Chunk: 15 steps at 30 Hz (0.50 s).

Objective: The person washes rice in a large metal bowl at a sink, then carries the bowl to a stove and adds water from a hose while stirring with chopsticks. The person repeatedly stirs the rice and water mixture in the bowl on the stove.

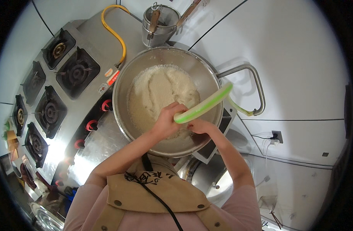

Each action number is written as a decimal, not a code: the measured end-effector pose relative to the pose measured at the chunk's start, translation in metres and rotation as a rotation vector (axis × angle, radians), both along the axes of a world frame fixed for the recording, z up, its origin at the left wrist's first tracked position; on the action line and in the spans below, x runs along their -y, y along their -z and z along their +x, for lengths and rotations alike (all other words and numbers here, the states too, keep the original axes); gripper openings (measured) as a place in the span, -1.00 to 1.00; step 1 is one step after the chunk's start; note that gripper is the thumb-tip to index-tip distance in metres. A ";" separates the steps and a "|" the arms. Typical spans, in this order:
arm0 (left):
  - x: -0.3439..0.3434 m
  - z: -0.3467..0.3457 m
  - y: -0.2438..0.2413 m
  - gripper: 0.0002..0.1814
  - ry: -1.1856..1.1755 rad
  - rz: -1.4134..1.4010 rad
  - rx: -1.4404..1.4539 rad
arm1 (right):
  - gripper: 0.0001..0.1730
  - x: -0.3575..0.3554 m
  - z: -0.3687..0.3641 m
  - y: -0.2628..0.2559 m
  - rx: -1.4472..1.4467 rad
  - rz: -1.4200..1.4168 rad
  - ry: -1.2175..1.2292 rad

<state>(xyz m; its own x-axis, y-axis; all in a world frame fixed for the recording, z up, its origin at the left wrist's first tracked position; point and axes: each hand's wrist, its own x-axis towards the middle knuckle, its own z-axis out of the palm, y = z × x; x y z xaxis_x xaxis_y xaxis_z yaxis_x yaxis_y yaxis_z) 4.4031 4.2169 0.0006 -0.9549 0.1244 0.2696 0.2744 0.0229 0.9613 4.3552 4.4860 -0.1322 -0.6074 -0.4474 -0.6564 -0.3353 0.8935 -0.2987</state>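
Note:
A large round metal pan (167, 52) stands before me with pale, granular food like uncooked rice (160, 89) in it. My left hand (169, 117) is closed at the near end of a thick pale hose with a green stripe (206, 104), above the food. The hose slants up to the right over the pan's rim. My right hand (200, 126), fingers curled, hovers low in the pan's right part, just below the hose end; whether it holds anything cannot be told. A bent metal tube handle (259, 86) sticks out at the pan's right.
A gas stove (87, 57) with several burners and red knobs lies to the left, with a yellow hose (114, 33) behind it. Metal strainers in a pot (157, 26) stand beyond the pan. A white wall with a socket (277, 137) is on the right.

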 end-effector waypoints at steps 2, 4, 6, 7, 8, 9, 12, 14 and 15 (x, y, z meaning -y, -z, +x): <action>0.003 0.000 -0.002 -0.84 -0.006 -0.021 -0.019 | -0.64 0.021 -0.015 -0.024 -0.118 0.041 0.092; 0.007 0.002 -0.002 -0.83 -0.018 -0.018 -0.013 | -0.63 0.051 -0.039 -0.079 -0.304 0.035 0.133; 0.004 0.005 -0.002 -0.82 -0.001 0.019 0.010 | -0.54 0.026 -0.047 -0.072 -0.803 0.006 -0.066; 0.004 0.006 -0.001 -0.81 -0.004 0.013 0.005 | -0.52 0.011 -0.044 -0.064 -0.800 0.081 -0.092; 0.004 0.008 0.001 -0.81 -0.005 0.008 -0.001 | -0.49 -0.004 -0.035 -0.056 -0.796 0.157 -0.117; 0.007 0.009 0.005 -0.81 -0.023 -0.001 -0.002 | -0.48 -0.005 -0.016 -0.052 -0.721 0.230 -0.130; 0.016 0.013 0.011 -0.79 -0.042 0.027 -0.001 | -0.51 0.055 0.029 -0.086 0.008 0.329 -0.287; 0.018 0.015 0.013 -0.78 -0.018 -0.006 0.011 | -0.52 0.080 0.060 -0.082 0.589 0.112 -0.184; 0.020 0.018 0.015 -0.78 -0.008 -0.028 0.020 | -0.53 0.091 0.068 -0.072 0.581 -0.102 -0.159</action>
<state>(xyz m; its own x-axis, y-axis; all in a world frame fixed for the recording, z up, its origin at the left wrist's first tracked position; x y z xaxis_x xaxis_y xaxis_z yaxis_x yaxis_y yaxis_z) 4.4206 4.1970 -0.0143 -0.9611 0.1241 0.2467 0.2546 0.0515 0.9657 4.4228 4.3950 -0.0604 -0.0832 -0.5816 -0.8092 -0.2190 0.8028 -0.5545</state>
